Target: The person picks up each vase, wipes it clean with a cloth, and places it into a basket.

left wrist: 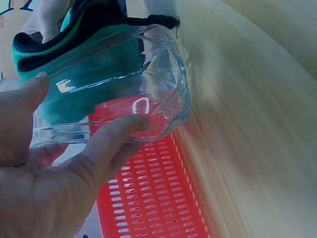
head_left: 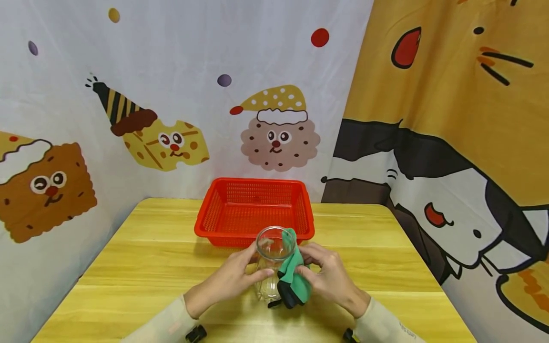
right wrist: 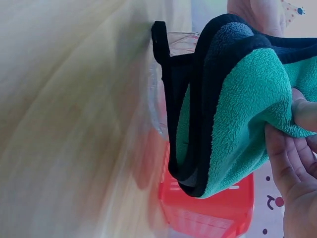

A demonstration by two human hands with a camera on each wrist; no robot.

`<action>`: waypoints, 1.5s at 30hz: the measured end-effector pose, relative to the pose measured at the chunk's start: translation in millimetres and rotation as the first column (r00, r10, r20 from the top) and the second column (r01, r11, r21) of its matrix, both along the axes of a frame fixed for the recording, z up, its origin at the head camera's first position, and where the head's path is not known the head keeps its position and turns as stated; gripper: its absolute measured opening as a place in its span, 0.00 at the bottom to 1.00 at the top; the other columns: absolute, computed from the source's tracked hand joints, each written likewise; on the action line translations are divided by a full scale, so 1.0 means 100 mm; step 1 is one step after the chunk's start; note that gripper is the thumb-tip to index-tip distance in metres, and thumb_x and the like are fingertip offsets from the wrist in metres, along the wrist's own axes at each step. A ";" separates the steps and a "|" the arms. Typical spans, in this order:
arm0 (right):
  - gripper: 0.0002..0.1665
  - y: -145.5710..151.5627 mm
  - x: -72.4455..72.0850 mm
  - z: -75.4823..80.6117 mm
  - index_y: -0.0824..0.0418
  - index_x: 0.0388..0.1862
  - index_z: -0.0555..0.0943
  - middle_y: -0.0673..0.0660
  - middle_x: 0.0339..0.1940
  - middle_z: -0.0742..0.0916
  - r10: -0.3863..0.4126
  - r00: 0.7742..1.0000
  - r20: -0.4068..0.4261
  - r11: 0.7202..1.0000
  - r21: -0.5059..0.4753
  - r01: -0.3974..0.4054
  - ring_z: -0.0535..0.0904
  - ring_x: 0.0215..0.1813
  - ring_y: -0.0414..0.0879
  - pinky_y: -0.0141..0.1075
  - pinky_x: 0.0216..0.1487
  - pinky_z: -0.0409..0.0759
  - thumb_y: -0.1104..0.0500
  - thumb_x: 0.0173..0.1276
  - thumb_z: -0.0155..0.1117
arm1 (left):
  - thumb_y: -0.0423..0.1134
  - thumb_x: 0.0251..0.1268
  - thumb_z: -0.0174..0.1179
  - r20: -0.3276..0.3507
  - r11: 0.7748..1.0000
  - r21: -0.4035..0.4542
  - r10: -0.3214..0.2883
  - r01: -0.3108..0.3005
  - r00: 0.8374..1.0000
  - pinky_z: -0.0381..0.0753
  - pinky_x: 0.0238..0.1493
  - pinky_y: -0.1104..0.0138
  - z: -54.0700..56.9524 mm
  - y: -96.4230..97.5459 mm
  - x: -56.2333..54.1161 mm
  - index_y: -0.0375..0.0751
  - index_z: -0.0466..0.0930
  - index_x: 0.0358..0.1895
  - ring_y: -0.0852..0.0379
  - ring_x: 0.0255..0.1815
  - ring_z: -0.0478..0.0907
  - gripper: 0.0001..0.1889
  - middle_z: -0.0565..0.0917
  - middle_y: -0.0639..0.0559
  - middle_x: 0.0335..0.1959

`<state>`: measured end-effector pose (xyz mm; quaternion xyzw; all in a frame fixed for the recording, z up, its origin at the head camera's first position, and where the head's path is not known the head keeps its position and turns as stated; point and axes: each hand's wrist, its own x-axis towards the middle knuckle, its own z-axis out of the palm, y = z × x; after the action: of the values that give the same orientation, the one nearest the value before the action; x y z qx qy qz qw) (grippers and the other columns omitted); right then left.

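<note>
A clear glass jar (head_left: 267, 281) stands upright on the wooden table in front of the red basket. My left hand (head_left: 233, 276) grips its left side, thumb toward me and fingers round the far side; the left wrist view shows the fingers along the glass (left wrist: 114, 99). In my right hand (head_left: 328, 274) a green towel (head_left: 300, 281) with black edging is pinched between thumb and fingers. The towel lies against the jar's right side, and a fold of it shows at the rim. A black loop hangs off the towel (right wrist: 242, 109) in the right wrist view.
Just behind the jar sits a red plastic basket (head_left: 199, 224) with slotted walls. The light wooden table (head_left: 141, 267) reaches back to a cartoon-printed curtain (head_left: 180, 57).
</note>
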<state>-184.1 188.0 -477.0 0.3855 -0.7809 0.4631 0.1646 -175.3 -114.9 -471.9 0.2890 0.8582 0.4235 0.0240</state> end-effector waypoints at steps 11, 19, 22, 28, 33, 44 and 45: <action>0.30 0.01 -0.03 0.06 0.66 0.67 0.91 0.59 0.52 0.95 0.004 0.999 0.039 0.997 -0.076 -0.001 0.94 0.46 0.40 0.35 0.48 1.00 0.83 0.68 0.78 | 0.53 0.89 0.68 -0.054 1.000 0.011 -0.024 0.024 0.998 0.93 0.73 0.36 0.01 0.02 -0.02 0.49 0.61 0.94 0.33 0.71 0.92 0.41 0.89 0.43 0.78; 0.30 0.01 -0.08 0.10 0.64 0.67 0.90 0.58 0.51 0.95 -0.020 1.000 0.022 0.998 -0.064 0.022 0.95 0.46 0.40 0.34 0.48 0.99 0.83 0.70 0.76 | 0.56 0.89 0.67 -0.016 1.000 0.015 0.003 -0.002 1.000 0.92 0.76 0.39 0.00 0.04 -0.04 0.57 0.63 0.93 0.36 0.75 0.90 0.39 0.86 0.45 0.82; 0.30 0.02 -0.09 0.08 0.63 0.67 0.91 0.57 0.51 0.95 -0.028 0.999 0.039 0.998 -0.056 0.030 0.94 0.46 0.40 0.35 0.47 0.99 0.83 0.69 0.77 | 0.56 0.88 0.67 -0.017 1.000 0.019 0.004 -0.003 1.000 0.91 0.76 0.39 -0.02 0.04 -0.05 0.56 0.63 0.93 0.36 0.75 0.90 0.39 0.86 0.44 0.81; 0.30 0.01 -0.07 0.05 0.62 0.64 0.91 0.55 0.50 0.94 -0.040 0.997 0.066 0.999 -0.012 0.040 0.93 0.45 0.38 0.36 0.47 1.00 0.83 0.67 0.77 | 0.56 0.89 0.67 -0.031 1.000 0.018 0.003 -0.002 1.000 0.91 0.75 0.37 -0.04 0.05 -0.04 0.54 0.64 0.93 0.33 0.74 0.90 0.39 0.86 0.43 0.81; 0.29 0.01 -0.06 0.05 0.61 0.63 0.91 0.53 0.49 0.94 -0.042 0.998 0.039 0.998 0.044 0.040 0.93 0.44 0.37 0.34 0.46 0.99 0.82 0.68 0.77 | 0.56 0.89 0.67 -0.027 1.000 0.012 0.003 -0.003 1.000 0.92 0.75 0.38 -0.02 0.05 -0.04 0.55 0.63 0.93 0.36 0.74 0.91 0.39 0.87 0.45 0.80; 0.24 0.00 -0.10 0.09 0.58 0.57 0.90 0.51 0.50 0.93 -0.021 1.000 0.001 0.990 0.137 0.020 0.91 0.44 0.35 0.30 0.44 0.97 0.78 0.69 0.81 | 0.55 0.89 0.67 -0.040 1.000 0.007 -0.002 0.002 0.999 0.92 0.74 0.38 0.00 0.03 -0.06 0.55 0.64 0.92 0.36 0.73 0.91 0.38 0.88 0.45 0.79; 0.23 0.00 -0.10 0.10 0.58 0.56 0.90 0.50 0.50 0.93 -0.023 1.000 -0.001 0.989 0.144 0.023 0.91 0.44 0.34 0.29 0.44 0.96 0.77 0.69 0.81 | 0.55 0.89 0.67 -0.043 1.000 0.005 -0.002 0.002 0.999 0.93 0.74 0.38 0.01 0.03 -0.07 0.54 0.64 0.92 0.36 0.73 0.92 0.38 0.88 0.45 0.79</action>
<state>-194.4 187.8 -467.1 0.3874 -0.8167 0.4037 0.1412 -182.2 -112.0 -471.3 0.2991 0.8572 0.4192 0.0052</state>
